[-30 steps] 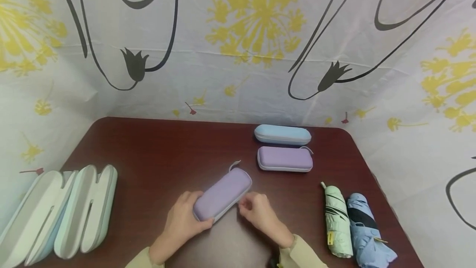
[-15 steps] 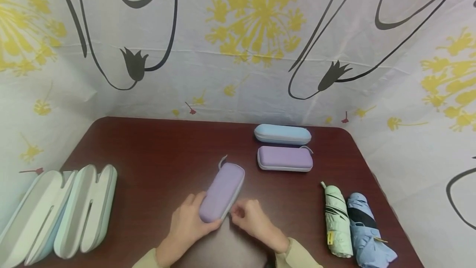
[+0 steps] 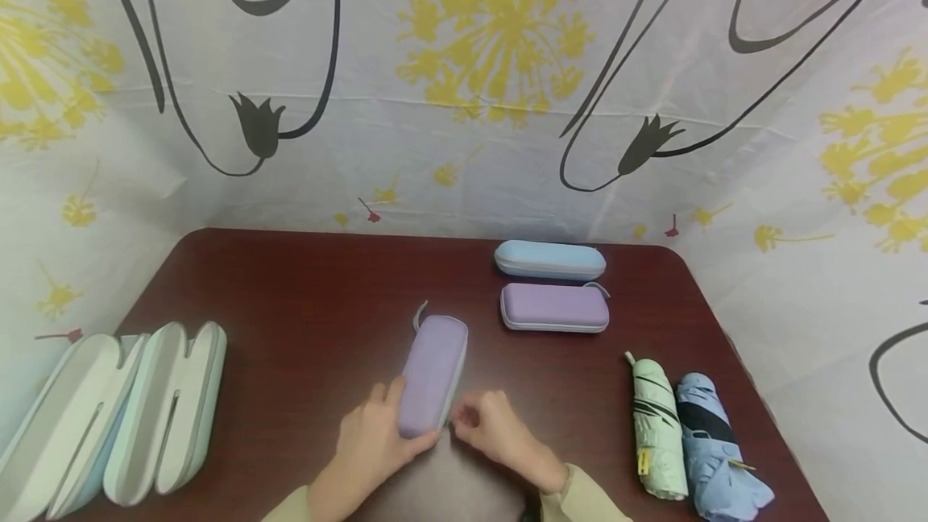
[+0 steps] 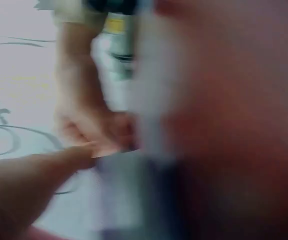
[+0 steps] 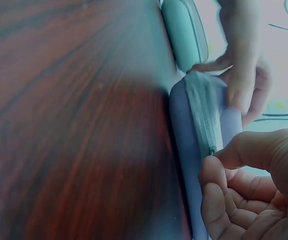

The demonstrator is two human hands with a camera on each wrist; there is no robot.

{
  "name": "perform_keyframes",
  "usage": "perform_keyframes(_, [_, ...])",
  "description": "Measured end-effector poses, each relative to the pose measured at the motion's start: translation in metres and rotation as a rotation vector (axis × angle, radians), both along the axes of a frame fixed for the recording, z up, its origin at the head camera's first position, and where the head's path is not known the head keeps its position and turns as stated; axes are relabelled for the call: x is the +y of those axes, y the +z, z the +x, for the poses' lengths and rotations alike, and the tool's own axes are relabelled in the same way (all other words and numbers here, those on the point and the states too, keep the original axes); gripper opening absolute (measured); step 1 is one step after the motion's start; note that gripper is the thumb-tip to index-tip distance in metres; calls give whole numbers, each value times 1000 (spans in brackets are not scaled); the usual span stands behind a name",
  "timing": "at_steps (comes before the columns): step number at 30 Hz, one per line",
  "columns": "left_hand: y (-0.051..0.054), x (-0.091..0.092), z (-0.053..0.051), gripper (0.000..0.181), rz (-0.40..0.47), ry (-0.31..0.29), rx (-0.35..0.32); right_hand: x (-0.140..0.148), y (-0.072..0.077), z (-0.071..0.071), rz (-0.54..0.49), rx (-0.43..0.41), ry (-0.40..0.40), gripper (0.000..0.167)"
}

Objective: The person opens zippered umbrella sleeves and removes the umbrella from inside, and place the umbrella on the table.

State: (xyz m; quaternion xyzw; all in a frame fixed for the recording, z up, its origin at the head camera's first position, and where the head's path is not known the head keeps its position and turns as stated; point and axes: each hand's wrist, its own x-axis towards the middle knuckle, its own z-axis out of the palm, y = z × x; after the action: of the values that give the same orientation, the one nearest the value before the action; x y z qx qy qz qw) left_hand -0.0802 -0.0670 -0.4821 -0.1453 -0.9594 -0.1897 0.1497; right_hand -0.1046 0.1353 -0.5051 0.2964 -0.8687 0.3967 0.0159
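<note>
Head view: the case (image 3: 433, 377), lilac with a pale rim, lies near the middle of the counter (image 3: 304, 304), its long sides running near to far and its far end leaning a little right. The left hand (image 3: 380, 433) has its grip closed about the near end, fingers on the left side, thumb across the near edge. The right hand (image 3: 500, 425) sits just off the right side, its grip drawn tight: thumb and fingertip pinch the small zip pull (image 5: 212, 150) (clearest from the right wrist). How far the zip is undone, I cannot tell.

A broad stretch of counter runs from the case to the far edge, and another on the left, reaching to two opened shells: a mint shell (image 3: 198, 413) and, beyond it by the left edge, a blue shell (image 3: 51, 429). Far right of the case, a second case (image 3: 555, 307), also lilac, lies just in front of a blue case (image 3: 551, 261), which sits close to the far edge. Right of the right hand, past more counter, come a green umbrella (image 3: 658, 433) and a blue umbrella (image 3: 718, 449), side by side, the blue nearer the right edge.
</note>
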Motion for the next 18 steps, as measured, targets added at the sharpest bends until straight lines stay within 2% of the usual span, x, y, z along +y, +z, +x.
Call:
perform_keyframes(2, [17,-7,-12,74,-25,-96,-122,2,0,-2,-3,15,3,13])
perform_keyframes(3, [27,-11,-21,71,-49,-167,-154,3,0,-2,-8,20,8,14])
perform_keyframes(5, [43,-18,-47,63,-97,-321,-193,5,1,-4,-17,38,16,14])
perform_keyframes(7, [55,-20,-77,57,-154,-485,-147,7,2,-6,-19,51,20,15])
perform_keyframes(8, [58,-19,-92,55,-195,-567,-101,7,3,-6,-19,58,19,15])
perform_keyframes(9, [61,-17,-106,54,-231,-640,-67,8,4,-6,-16,58,16,15])
perform_keyframes(11, [63,-10,-129,56,-300,-752,-47,8,4,-5,-5,51,8,15])
perform_keyframes(14, [60,1,-149,63,-412,-866,-72,7,4,-2,10,14,2,13])
perform_keyframes(18, [58,14,-157,71,-568,-903,-151,3,1,0,14,-23,6,10])
